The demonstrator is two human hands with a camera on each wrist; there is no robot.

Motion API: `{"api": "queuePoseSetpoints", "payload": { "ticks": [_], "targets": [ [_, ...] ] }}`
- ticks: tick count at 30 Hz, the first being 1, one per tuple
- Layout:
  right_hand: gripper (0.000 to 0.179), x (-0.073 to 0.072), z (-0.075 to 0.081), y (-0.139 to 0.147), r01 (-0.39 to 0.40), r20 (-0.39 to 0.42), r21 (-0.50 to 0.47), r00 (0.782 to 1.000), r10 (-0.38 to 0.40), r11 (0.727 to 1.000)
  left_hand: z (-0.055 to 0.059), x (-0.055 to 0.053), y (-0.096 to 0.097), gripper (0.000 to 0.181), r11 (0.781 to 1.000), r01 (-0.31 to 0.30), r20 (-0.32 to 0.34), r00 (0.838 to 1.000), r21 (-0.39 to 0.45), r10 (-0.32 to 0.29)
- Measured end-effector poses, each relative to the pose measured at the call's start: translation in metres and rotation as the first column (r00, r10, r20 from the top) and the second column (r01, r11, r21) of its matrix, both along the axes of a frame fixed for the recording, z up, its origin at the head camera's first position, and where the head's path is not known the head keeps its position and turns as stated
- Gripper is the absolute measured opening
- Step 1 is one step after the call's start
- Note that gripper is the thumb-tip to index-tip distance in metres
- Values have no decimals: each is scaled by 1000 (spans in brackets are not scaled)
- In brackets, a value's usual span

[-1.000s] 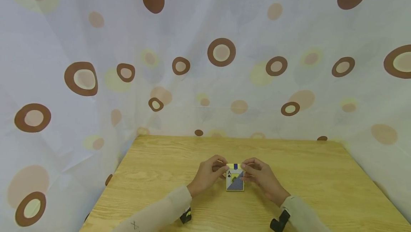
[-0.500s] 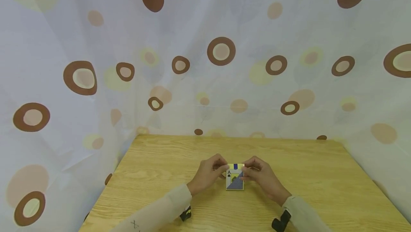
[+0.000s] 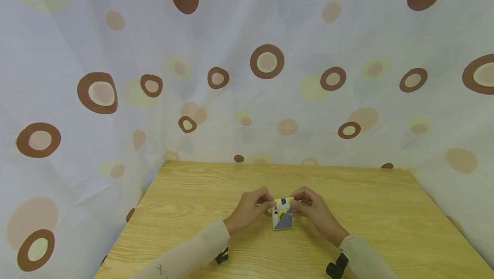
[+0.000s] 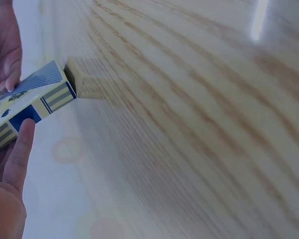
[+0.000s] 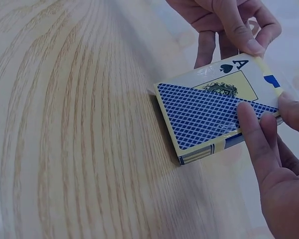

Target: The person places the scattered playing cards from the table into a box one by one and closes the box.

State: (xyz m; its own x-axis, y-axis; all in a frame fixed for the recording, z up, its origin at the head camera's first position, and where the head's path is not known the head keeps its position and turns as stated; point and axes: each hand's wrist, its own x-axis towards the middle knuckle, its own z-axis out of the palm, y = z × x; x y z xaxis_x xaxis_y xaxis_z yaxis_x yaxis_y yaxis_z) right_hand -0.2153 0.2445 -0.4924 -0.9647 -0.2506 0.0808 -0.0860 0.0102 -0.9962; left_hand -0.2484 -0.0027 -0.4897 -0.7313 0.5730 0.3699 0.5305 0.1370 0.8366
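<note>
A playing card box shows an ace of spades and a blue patterned triangle on its front. It is held between both hands, its face toward the head camera. My left hand pinches its upper left corner, thumb on the front. My right hand grips the upper right corner. In the right wrist view, the right hand has a finger laid across the patterned face, and the left hand holds the far corner. The box's lower end is close to the table; whether it touches cannot be told.
A light wooden table lies under the hands. Behind it and at both sides hangs a white curtain with brown and beige spots. Black wrist-worn devices show at the left cuff and right cuff.
The card box has tilted slightly, its right upper corner now higher than the left. Both hands keep their hold, with only small shifts.
</note>
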Motion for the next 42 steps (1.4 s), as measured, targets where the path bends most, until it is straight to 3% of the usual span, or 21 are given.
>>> {"api": "queuePoseSetpoints", "payload": {
  "ticks": [7, 11, 15, 19, 21, 24, 27, 30, 34, 38, 42],
  "targets": [
    [35, 2, 0, 1, 24, -8, 28, 1000, -24, 999, -1, 1, 0, 5, 999, 15, -31, 999, -46, -17],
    [29, 3, -1, 1, 65, -59, 139, 997, -58, 988, 0, 3, 0, 8, 997, 4, -36, 999, -80, -7],
    [27, 4, -3, 4, 88, -162, 304, 986, -39, 949, 1, 3, 0, 8, 995, -2, -69, 998, -99, -5],
    [49, 4, -5, 7, 76, -237, 451, 971, 37, 889, -1, 0, 0, 6, 994, -31, -102, 995, -100, 21],
    [66, 4, -6, 8, 62, -249, 524, 965, 83, 850, -3, -1, 0, 6, 995, -50, -55, 997, -83, 45],
    [87, 5, -8, 8, 25, -226, 594, 965, 136, 804, -8, -2, -1, 8, 996, -76, 66, 995, -38, 78],
    [94, 6, -10, 8, 1, -199, 637, 966, 164, 771, -14, -2, -2, 12, 994, -108, 159, 981, -13, 109],
    [100, 6, -10, 8, 7, -208, 666, 962, 177, 745, -17, -3, -1, 15, 991, -134, 212, 968, -15, 134],
    [108, 6, -9, 8, 50, -250, 706, 951, 182, 706, -14, -5, -1, 18, 990, -142, 242, 960, -16, 142],
    [110, 7, -8, 8, 75, -259, 739, 949, 179, 670, -10, -6, -4, 22, 994, -108, 258, 960, -32, 112],
    [112, 8, -8, 9, 80, -262, 753, 947, 186, 653, -8, -7, -7, 53, 993, -14, 213, 976, -115, 38]
  ]
}}
